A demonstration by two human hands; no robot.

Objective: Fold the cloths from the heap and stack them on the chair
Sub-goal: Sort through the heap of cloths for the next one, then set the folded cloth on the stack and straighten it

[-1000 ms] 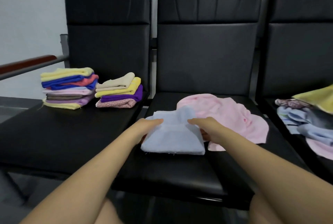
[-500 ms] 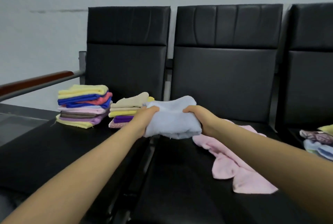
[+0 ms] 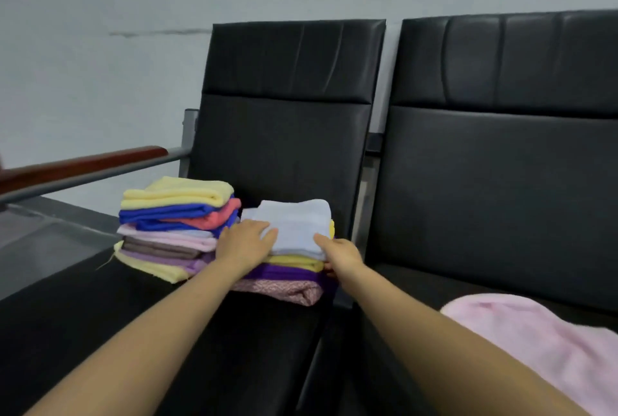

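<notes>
A folded light blue cloth (image 3: pixel 294 225) lies on top of the smaller stack (image 3: pixel 284 282) of yellow, purple and patterned pink cloths on the left chair's seat (image 3: pixel 100 332). My left hand (image 3: pixel 242 245) rests flat on the blue cloth's left part, fingers stretched over it. At the cloth's front right corner my right hand (image 3: pixel 341 257) pinches it, thumb on top and fingers underneath. A taller stack (image 3: pixel 174 231) of folded yellow, blue, coral, pink and brown cloths stands just to the left.
An unfolded pink cloth (image 3: pixel 541 345) lies on the middle chair's seat at the lower right. A wood-topped armrest (image 3: pixel 83 165) runs along the left side. The black backrest (image 3: pixel 287 148) rises right behind the stacks.
Both hands carried the folded blue cloth from the middle chair leftwards and set it on the smaller stack. My view has turned left, so the heap on the right chair is out of sight.
</notes>
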